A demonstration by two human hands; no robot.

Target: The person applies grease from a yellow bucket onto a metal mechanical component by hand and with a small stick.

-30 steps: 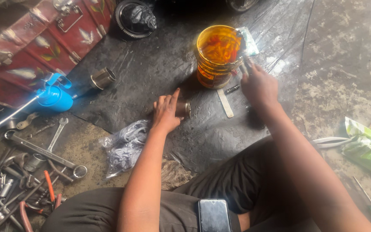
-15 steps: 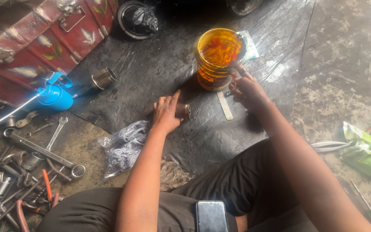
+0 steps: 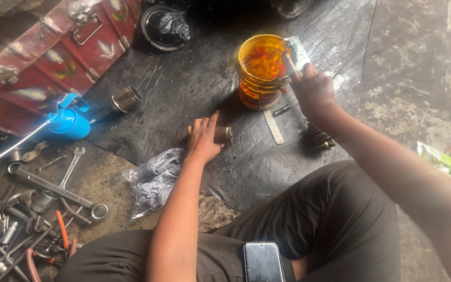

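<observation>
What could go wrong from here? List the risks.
1. The right hand holds a thin stick at the rim of the orange bucket of amber liquid; a careless push might tip it or drip liquid onto the black sheet.
2. The left hand rests on a small metal cylinder lying on its side; if let go, it could roll.
3. The phone lies loose on the lap and may slide off.

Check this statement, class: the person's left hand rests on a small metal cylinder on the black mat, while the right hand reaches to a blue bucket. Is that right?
Not quite. The bucket is translucent orange, not blue, as the head view shows. The left hand does rest on the small metal cylinder on the black mat, and the right hand reaches to the bucket's rim.
</observation>
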